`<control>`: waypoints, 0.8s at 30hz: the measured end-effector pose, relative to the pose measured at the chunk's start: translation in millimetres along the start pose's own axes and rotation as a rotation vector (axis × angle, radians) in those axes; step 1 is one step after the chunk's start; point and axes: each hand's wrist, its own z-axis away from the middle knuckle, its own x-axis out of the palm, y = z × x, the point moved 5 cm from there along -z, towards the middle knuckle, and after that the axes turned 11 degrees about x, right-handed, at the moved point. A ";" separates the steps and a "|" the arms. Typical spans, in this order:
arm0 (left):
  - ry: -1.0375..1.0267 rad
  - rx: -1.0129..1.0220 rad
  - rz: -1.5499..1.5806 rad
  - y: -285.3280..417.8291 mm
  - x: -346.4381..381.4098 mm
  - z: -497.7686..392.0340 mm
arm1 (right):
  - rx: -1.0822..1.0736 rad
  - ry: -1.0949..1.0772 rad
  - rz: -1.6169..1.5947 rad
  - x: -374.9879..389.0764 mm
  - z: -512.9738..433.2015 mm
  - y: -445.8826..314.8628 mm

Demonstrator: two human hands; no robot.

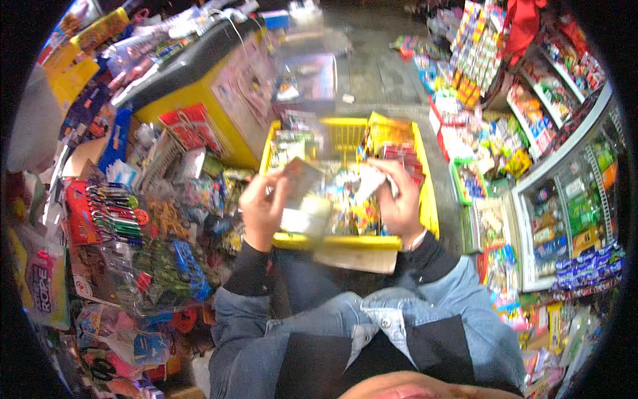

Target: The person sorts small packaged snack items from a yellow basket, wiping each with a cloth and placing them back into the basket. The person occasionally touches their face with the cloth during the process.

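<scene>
In front of my body stands a yellow plastic basket (423, 144) filled with small packets. My left hand (264, 204) is over its near left part, its fingers closed on the edge of a blurred, partly clear flat packet (304, 199). Over the right part of the basket, my right hand (401, 197) grips a crumpled white cloth or tissue (370, 183). Red packets (401, 157) and yellow packets (386, 132) stand along the basket's right side. Small colourful packets (349, 214) lie between my hands. Motion blur hides the packet's details.
Left of the basket are a yellow-sided counter (199, 99), pens (117, 212) on a red card and heaped packaged goods. On the right stand a glass-door drinks cooler (563, 209), a green tray (468, 182) and shelves of snacks. Beyond the basket is grey tiled floor (374, 75).
</scene>
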 end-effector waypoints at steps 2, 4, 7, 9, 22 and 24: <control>-0.052 -0.232 0.371 10.7 33.1 3.9 | -0.216 -0.027 0.024 11.7 2.3 -24.7; -0.162 -0.280 0.571 26.6 71.4 9.2 | -0.263 -0.229 0.212 32.5 5.1 -32.2; -0.234 -0.289 0.777 41.5 95.4 20.4 | -0.192 -0.137 0.259 33.1 4.0 -24.3; -0.247 -0.416 0.926 43.7 101.8 27.2 | -0.188 -0.070 0.192 22.8 3.3 -14.4; -0.199 -0.679 1.099 76.7 133.6 49.6 | 0.313 0.200 -0.117 -12.7 -0.7 80.0; -0.117 -0.852 1.120 66.9 139.1 59.2 | 0.361 0.184 -0.213 -18.8 -2.8 76.0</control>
